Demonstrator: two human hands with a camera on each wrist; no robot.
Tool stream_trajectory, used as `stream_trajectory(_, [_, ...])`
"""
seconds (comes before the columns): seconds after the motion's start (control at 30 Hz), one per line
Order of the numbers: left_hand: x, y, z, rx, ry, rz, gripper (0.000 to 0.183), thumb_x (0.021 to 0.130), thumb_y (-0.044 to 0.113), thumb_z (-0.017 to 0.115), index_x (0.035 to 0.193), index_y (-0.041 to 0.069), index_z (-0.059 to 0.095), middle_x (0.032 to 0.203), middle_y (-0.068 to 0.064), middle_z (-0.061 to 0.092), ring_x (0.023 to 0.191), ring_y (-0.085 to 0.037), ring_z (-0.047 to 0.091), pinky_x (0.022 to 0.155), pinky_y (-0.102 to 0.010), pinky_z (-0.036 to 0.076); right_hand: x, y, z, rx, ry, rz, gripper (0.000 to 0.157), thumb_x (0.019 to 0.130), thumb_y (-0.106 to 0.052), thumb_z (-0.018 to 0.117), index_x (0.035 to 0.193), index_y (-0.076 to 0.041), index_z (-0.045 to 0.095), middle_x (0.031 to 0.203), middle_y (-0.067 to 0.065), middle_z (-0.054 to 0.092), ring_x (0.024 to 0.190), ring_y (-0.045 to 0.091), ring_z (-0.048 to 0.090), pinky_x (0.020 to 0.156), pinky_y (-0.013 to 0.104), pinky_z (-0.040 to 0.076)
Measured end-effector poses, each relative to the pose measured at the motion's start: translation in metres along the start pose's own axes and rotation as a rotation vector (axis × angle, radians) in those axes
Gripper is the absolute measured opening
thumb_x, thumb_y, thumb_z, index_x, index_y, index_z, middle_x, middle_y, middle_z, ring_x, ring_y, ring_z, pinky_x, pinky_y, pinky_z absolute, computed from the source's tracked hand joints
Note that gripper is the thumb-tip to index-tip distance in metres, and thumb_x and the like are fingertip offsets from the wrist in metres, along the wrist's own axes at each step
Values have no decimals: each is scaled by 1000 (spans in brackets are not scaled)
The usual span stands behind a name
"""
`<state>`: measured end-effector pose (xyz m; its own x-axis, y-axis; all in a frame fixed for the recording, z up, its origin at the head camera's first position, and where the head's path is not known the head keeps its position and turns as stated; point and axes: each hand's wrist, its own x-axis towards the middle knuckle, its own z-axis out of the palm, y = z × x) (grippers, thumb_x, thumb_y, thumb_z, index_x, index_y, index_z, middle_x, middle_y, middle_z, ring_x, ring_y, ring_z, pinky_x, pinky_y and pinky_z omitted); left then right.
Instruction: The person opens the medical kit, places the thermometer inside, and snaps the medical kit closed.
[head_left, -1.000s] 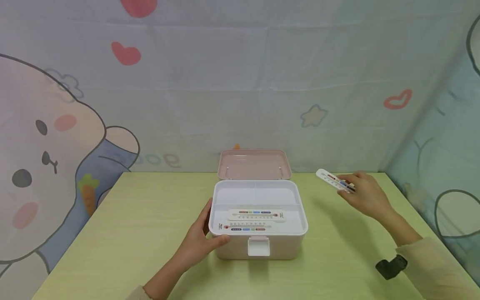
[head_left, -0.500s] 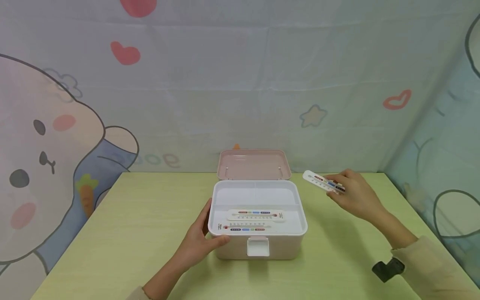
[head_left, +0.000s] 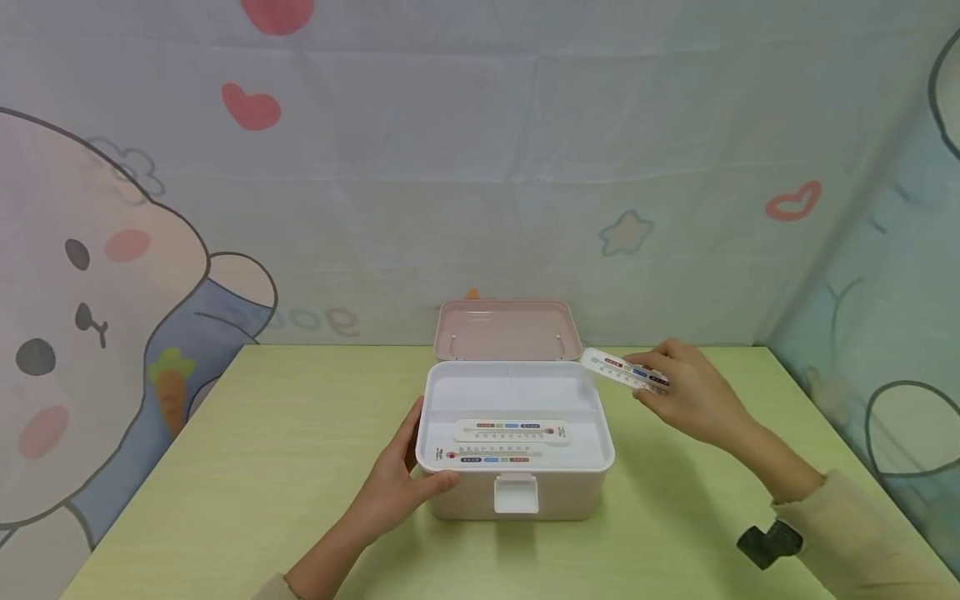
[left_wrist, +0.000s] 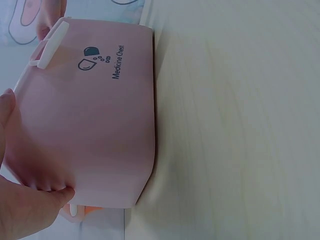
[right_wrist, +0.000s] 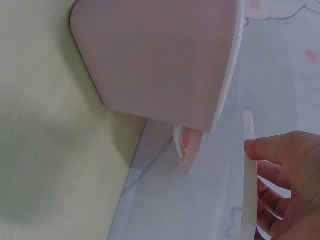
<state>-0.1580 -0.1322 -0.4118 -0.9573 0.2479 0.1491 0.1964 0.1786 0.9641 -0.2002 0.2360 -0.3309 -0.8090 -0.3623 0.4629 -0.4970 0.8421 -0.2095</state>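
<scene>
With my right hand [head_left: 693,392] I pinch a thermometer [head_left: 618,368] by one end, raised just off the far right corner of the medicine box [head_left: 566,494]; my left hand [head_left: 397,483] grips its near left corner, thumb at the front; two more thermometers [head_left: 513,431] lie in the front part of the tray [head_left: 472,385], a low divider [head_left: 472,409] behind them; the opened lid [head_left: 508,327] stands at the far edge of the desk [head_left: 315,417], between box and printed curtain [head_left: 450,167].

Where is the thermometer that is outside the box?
The thermometer is in the right hand, right of centre in the head view, its tip near the rear right corner of the box.
</scene>
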Motion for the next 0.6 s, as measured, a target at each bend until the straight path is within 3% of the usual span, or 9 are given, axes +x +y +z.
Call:
stream_trajectory(0.2, [0, 0, 0, 9, -1, -18, 106, 71, 15, 80, 149, 25, 9, 139, 1, 41, 115, -15, 49, 94, -22, 42, 0, -13, 2, 29, -7, -50, 37, 73, -8, 74, 110, -8, 67, 91, 5, 56, 79, 19, 48, 66, 31, 38])
stream_trajectory(0.6, [0, 1, 0, 4, -7, 5, 103, 72, 14, 79, 149, 23, 10, 140, -3, 41, 115, -19, 50, 94, -25, 42, 3, -33, 7, 55, -56, -97, 36, 74, -9, 74, 110, -12, 68, 94, 2, 57, 85, 18, 49, 68, 31, 42])
